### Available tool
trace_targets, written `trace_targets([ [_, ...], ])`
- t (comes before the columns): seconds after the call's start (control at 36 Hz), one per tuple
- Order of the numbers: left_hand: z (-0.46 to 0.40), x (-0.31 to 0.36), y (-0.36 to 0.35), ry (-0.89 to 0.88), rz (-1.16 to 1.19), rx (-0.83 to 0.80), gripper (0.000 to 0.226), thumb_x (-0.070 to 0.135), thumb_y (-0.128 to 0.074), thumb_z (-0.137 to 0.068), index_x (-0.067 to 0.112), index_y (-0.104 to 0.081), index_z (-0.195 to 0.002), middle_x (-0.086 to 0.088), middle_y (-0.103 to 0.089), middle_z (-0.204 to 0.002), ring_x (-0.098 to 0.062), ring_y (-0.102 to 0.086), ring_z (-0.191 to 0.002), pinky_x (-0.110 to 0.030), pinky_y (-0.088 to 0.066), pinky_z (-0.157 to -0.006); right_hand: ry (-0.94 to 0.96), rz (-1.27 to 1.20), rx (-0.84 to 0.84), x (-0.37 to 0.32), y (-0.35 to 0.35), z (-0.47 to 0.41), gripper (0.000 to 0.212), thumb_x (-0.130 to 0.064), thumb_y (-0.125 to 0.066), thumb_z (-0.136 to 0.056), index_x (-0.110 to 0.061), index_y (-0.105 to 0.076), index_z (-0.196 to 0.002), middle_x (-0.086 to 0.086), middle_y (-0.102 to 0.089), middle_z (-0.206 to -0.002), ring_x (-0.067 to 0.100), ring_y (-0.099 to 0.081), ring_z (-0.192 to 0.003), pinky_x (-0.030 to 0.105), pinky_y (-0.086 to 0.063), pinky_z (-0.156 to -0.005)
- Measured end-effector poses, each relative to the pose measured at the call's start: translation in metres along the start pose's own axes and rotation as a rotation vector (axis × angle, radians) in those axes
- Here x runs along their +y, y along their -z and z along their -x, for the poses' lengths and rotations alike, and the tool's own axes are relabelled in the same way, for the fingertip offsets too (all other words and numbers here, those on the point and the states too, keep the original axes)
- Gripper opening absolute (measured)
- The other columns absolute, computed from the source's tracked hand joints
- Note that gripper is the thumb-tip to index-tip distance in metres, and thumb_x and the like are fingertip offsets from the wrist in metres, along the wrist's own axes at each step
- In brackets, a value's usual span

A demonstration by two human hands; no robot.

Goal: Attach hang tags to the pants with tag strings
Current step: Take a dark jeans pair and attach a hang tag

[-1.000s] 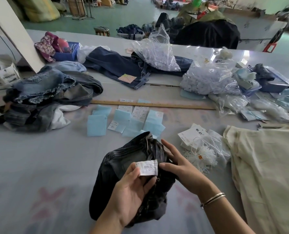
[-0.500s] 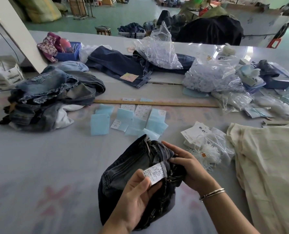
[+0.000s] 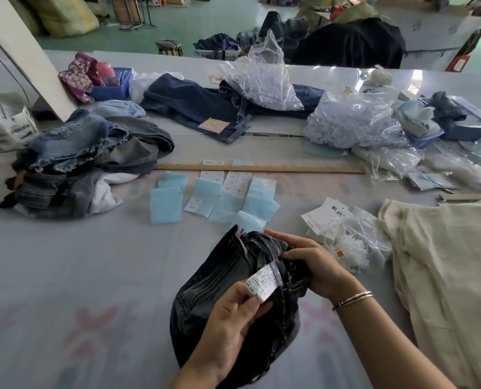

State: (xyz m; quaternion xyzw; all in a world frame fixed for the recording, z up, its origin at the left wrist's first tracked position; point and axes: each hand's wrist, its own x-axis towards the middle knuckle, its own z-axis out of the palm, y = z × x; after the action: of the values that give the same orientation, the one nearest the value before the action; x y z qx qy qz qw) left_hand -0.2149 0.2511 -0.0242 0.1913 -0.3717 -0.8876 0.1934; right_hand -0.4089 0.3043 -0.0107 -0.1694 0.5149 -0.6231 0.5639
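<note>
1. Far left on the table [image 3: 65, 276]: a heap of washed denim garments [image 3: 87, 161], untouched and well apart from the work.
2. Mid-table, just beyond the hands: loose light-blue paper pieces [image 3: 166, 204] and small white size stickers [image 3: 235, 185], lying in front of a wooden ruler [image 3: 259, 167].
3. Near centre: dark pants [image 3: 222, 279] bunched on the table, waistband turned up toward the camera. Compared with a second ago, bundle sits closer to the right hand and the waistband is opened further.
4. Left hand [image 3: 231, 324]: thumb and forefinger pinching the sewn-in white care label [image 3: 263, 282], now pulled out flat and tilted rather than held square. Grip closed on the label only.
5. Right hand [image 3: 315, 265]: a second ago fingers were straight above the cloth; now curled round the waistband edge, holding the pants steady. Grip closed on fabric.
6. Meaning for the task, as a judgement: attachment spot at the label seems found and exposed; no tag or string in either hand yet, so threading not begun.
7. Right of the hands: hang tags [image 3: 327, 217] and a bundle of white tag strings [image 3: 351, 251] in a clear bag, near the right hand.
8. Far right: a cream garment [image 3: 444, 276] spread flat.
</note>
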Motion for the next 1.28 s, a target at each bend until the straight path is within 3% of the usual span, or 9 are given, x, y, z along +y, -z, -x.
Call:
trace_targets([
  [0.22, 0.0, -0.003, 0.004, 0.02, 0.001, 0.024, 0.028, 0.028, -0.086, -0.061, 0.014, -0.074, -0.082, -0.018, -0.069, -0.11, -0.025, -0.066, -0.102, -0.025, -0.053, -0.085, -0.014, 0.03, -0.012, 0.001, 0.002, -0.006, 0.053, 0.018, -0.036, -0.084, -0.011, -0.069, -0.115, 0.019, -0.066, -0.117, 0.026, -0.067, -0.093, 0.028, -0.057, -0.079],
  [0.36, -0.006, -0.006, 0.01, 0.035, -0.07, 0.061, 0.014, 0.018, -0.076, -0.072, 0.01, -0.073, -0.084, -0.019, -0.069, -0.107, -0.026, -0.066, -0.1, -0.026, -0.053, -0.086, -0.028, 0.099, 0.005, 0.009, 0.016, -0.013, 0.054, 0.015, -0.038, -0.085, -0.017, -0.069, -0.117, 0.02, -0.063, -0.121, 0.034, -0.056, -0.102, 0.038, -0.046, -0.095],
  [0.44, -0.013, -0.01, 0.017, 0.052, -0.234, 0.113, 0.008, 0.007, -0.067, -0.086, 0.001, -0.069, -0.091, -0.018, -0.071, -0.106, -0.026, -0.067, -0.102, -0.028, -0.054, -0.089, -0.025, 0.192, 0.05, 0.021, 0.028, -0.02, 0.057, 0.014, -0.042, -0.085, -0.024, -0.068, -0.119, 0.016, -0.066, -0.113, 0.029, -0.058, -0.091, 0.031, -0.05, -0.083],
  [0.61, -0.049, -0.012, 0.037, -0.07, -0.981, 0.155, 0.02, 0.005, -0.06, -0.092, 0.024, -0.068, -0.092, 0.003, -0.071, -0.097, -0.009, -0.067, -0.093, -0.018, -0.051, -0.086, 0.09, 1.321, 0.248, 0.068, 0.068, -0.03, 0.06, 0.002, -0.045, -0.087, -0.038, -0.055, -0.131, -0.001, -0.053, -0.124, 0.017, -0.055, -0.114, 0.022, -0.042, -0.096],
  [0.72, -0.078, -0.026, 0.04, -0.302, -1.469, 0.031, 0.023, 0.037, -0.063, -0.086, 0.031, -0.065, -0.108, 0.012, -0.052, -0.13, -0.007, -0.047, -0.124, -0.029, -0.04, -0.102, 0.043, 1.614, 0.389, 0.104, 0.084, -0.028, 0.052, -0.022, -0.05, -0.092, -0.047, -0.041, -0.138, -0.002, -0.042, -0.125, 0.018, -0.049, -0.114, 0.028, -0.045, -0.085],
  [0.83, -0.106, -0.056, 0.045, 0.076, -1.998, -0.204, 0.059, 0.067, -0.042, -0.082, 0.045, -0.038, -0.137, 0.013, -0.001, -0.159, -0.024, 0.008, -0.145, -0.055, -0.011, -0.111, -0.01, 1.683, 0.37, 0.107, 0.093, -0.033, 0.046, -0.032, -0.044, -0.095, -0.048, -0.038, -0.138, 0.0, -0.041, -0.133, 0.023, -0.045, -0.121, 0.031, -0.04, -0.095],
  [0.94, -0.12, -0.067, 0.055, 0.289, -2.064, -0.204, 0.058, 0.063, -0.042, -0.084, 0.041, -0.04, -0.137, 0.01, -0.027, -0.152, -0.027, -0.019, -0.136, -0.054, -0.016, -0.106, 0.097, 1.496, 0.445, 0.084, 0.107, -0.041, 0.043, -0.016, -0.046, -0.09, -0.033, -0.06, -0.127, 0.001, -0.05, -0.133, 0.023, -0.046, -0.123, 0.031, -0.037, -0.102],
  [1.08, -0.132, -0.066, 0.061, 0.344, -2.067, -0.21, 0.057, 0.06, -0.046, -0.079, 0.035, -0.047, -0.131, 0.005, -0.035, -0.142, -0.029, -0.028, -0.129, -0.054, -0.02, -0.104, 0.375, 1.508, 0.687, 0.037, 0.131, -0.065, 0.026, -0.004, -0.059, -0.085, -0.009, -0.07, -0.108, 0.01, -0.066, -0.109, 0.032, -0.058, -0.1, 0.04, -0.048, -0.086],
  [1.28, -0.138, -0.065, 0.058, 0.416, -2.019, -0.192, 0.062, 0.054, -0.049, -0.078, 0.04, -0.037, -0.137, 0.0, -0.032, -0.143, -0.029, -0.026, -0.132, -0.055, -0.02, -0.105, 0.134, 1.74, 0.661, 0.001, 0.154, -0.102, 0.026, -0.023, -0.051, -0.091, -0.01, -0.058, -0.113, 0.007, -0.059, -0.119, 0.028, -0.051, -0.112, 0.036, -0.046, -0.086],
])
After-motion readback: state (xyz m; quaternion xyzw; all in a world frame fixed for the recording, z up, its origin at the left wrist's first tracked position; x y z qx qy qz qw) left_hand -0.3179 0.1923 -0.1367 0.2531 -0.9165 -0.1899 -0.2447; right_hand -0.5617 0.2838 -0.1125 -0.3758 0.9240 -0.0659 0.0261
